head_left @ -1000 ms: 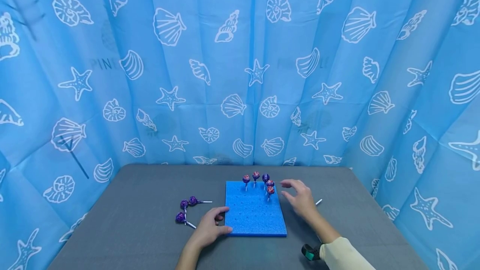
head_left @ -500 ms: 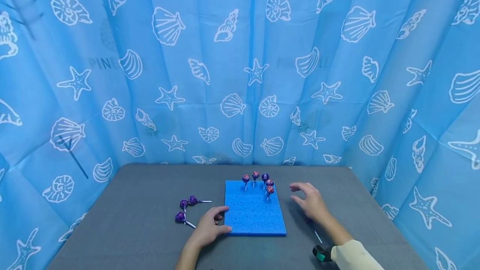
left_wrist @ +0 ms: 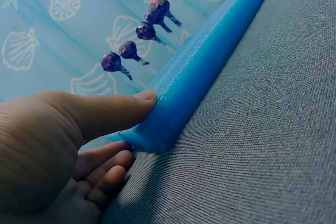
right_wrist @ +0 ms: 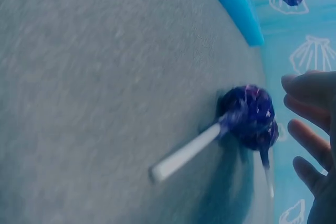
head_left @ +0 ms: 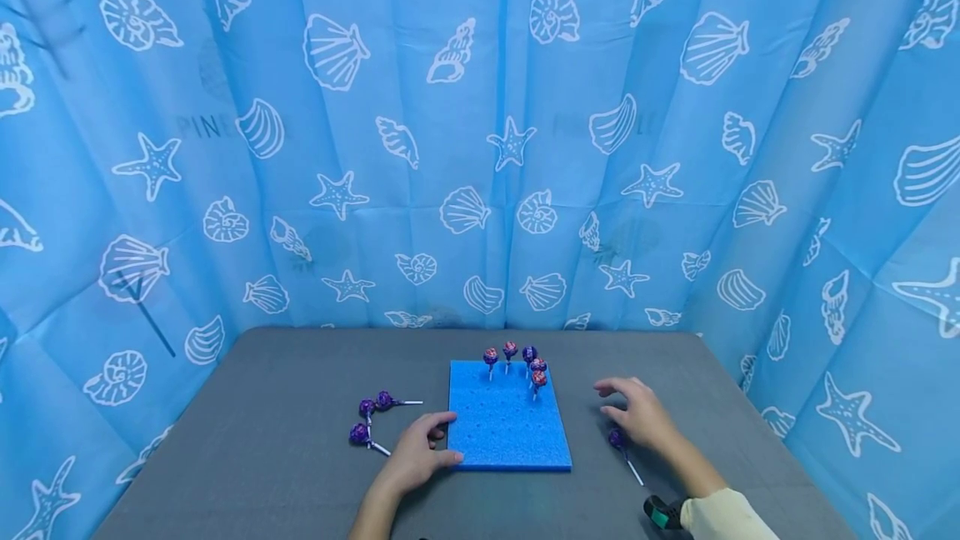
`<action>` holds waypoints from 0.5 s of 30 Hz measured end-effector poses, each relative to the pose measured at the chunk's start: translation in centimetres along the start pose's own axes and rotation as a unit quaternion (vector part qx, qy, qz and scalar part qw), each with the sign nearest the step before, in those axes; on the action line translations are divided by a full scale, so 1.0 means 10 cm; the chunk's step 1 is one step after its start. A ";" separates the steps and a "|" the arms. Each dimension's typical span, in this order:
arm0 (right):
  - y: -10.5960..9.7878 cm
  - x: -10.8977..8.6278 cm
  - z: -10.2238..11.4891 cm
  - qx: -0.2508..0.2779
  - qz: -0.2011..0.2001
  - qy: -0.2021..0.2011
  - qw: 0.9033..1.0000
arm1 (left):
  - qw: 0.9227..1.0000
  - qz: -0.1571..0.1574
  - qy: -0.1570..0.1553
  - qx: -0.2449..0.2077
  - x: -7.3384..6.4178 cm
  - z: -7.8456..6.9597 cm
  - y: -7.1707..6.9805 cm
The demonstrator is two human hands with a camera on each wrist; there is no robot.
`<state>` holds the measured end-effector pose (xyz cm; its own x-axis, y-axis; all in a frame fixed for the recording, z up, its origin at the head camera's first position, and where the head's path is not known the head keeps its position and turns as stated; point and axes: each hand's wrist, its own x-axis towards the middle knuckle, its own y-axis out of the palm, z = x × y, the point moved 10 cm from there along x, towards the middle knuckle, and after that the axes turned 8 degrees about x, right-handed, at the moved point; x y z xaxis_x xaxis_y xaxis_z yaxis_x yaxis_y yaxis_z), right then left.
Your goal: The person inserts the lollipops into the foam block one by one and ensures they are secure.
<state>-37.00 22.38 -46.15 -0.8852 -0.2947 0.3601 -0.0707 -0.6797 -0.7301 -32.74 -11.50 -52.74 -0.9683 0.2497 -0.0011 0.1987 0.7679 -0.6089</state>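
Observation:
My left hand (head_left: 417, 450) rests against the left edge of a blue foam board (head_left: 510, 432). In the left wrist view the straight thumb (left_wrist: 118, 111) lies on the board near its corner, with the other fingers lower beside it. To the right of the board, my right hand (head_left: 641, 413) is over the table, empty, its fingers loosely bent. A purple-wrapped lollipop (head_left: 617, 438) lies just below that hand, white stick toward me. The right wrist view shows a second lollipop (right_wrist: 269, 135) behind it, hidden by the hand in the head view.
Several lollipops (head_left: 538, 379) stand upright in the board's far part, some red-topped. Rows of small holes mark its surface. Left of the board, 3 purple lollipops (head_left: 359, 434) lie on the grey table (head_left: 300, 473). A blue shell-patterned curtain (head_left: 480, 148) hangs behind.
My right hand has moved right and toward me, away from the standing lollipops, uncovering the purple lollipop on the table and covering a white stick farther back. My left hand stays put.

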 end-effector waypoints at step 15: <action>0.00 -0.14 -0.24 -0.015 0.033 0.062 0.997 | 1.000 0.002 -0.004 0.001 0.00 0.01 -0.01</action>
<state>-36.88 24.38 -48.03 -0.9381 -0.2514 0.2381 -0.0231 -0.6407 -0.7674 -32.79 -11.58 -52.77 -0.9688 0.2476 -0.0090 0.2014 0.7656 -0.6109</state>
